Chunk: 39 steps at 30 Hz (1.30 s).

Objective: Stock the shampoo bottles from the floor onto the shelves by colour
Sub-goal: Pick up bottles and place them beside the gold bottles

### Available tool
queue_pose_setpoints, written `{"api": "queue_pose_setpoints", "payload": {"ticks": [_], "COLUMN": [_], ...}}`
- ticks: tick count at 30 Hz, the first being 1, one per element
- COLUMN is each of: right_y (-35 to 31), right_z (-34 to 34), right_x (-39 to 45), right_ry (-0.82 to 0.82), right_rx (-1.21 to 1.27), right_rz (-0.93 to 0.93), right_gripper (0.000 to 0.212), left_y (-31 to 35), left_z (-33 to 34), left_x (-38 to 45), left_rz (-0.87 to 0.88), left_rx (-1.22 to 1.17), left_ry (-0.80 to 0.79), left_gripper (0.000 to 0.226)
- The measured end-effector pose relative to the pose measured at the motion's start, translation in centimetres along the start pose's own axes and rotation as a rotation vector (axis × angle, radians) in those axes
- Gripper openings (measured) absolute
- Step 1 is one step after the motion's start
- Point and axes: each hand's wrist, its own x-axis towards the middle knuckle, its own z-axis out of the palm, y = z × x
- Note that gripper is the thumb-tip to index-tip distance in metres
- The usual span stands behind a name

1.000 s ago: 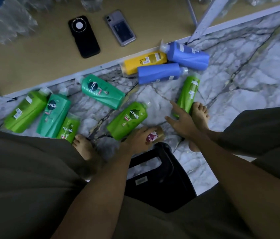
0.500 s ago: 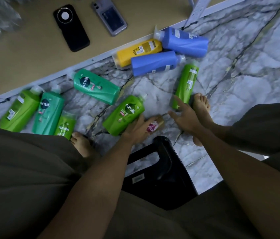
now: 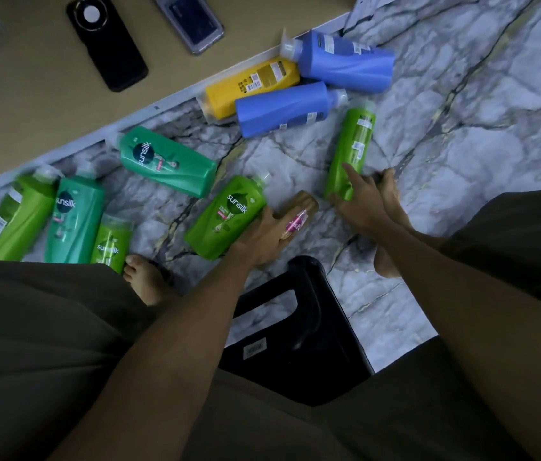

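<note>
Shampoo bottles [image 3: 350, 154] were scattered flat on the marble floor [image 3: 462, 128], just in front of the low shelf [image 3: 29, 94], none yet stocked as far as could be seen. Two blue bottles [image 3: 282, 109] and a yellow one [image 3: 252, 84] were lying touching one another against the shelf edge, and a teal one [image 3: 166, 161] lay near them. Three more green and teal bottles [image 3: 73, 217] were bunched side by side at the far left, by a bare foot [image 3: 144, 281]. The left hand [image 3: 262, 239] was laid over the base of a green bottle [image 3: 226, 217], fingers curled round its lower edge, with a small brown bottle [image 3: 299, 216] lying just beside the fingers; whether that one was also touched could not be told. The right hand [image 3: 360, 202] was spread, fingers straight, its fingertips on the lower end of a slim green bottle [image 3: 350, 154], not yet closed round it. Two greens appeared to be gathered at once, presumably so that one colour could be shelved together. Two phones [image 3: 106, 41] were lying on the shelf, and a black stool [image 3: 295, 327] was seen between the knees.
</note>
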Motion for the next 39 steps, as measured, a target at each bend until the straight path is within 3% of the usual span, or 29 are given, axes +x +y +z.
{"api": "queue_pose_setpoints", "payload": {"ticks": [5,11,16,20,28,39], "right_y": [0.1,-0.4,-0.5,0.4,-0.1,-0.4], "right_z": [-0.8,-1.8,-2.0,0.3,0.8,1.1], "right_x": [0.9,2.1,2.7,3.8,5.3,5.6], "right_ry": [-0.022,0.020,0.029,0.000,0.061,0.119], "right_rx": [-0.025,-0.143,-0.083,-0.026,0.086,0.116], "right_rz": [0.020,0.033,0.123,0.139,0.135,0.077], "right_gripper": [0.073,0.071,0.074,0.092,0.109,0.097], "left_y": [0.1,-0.1,0.2,0.5,0.5,1.5], "left_z": [0.1,-1.1,-1.8,-2.0,-2.8,-4.2], "left_x": [1.0,1.2,1.6,1.8,2.5,2.2], "left_rz": [-0.047,-0.110,-0.116,-0.081,-0.055,-0.137], "left_rx": [-0.114,-0.473,-0.577,-0.611,-0.757,-0.882], "left_ry": [-0.024,0.036,0.061,0.095,0.171,0.220], "left_gripper": [0.082,0.086,0.081,0.080,0.077,0.068]}}
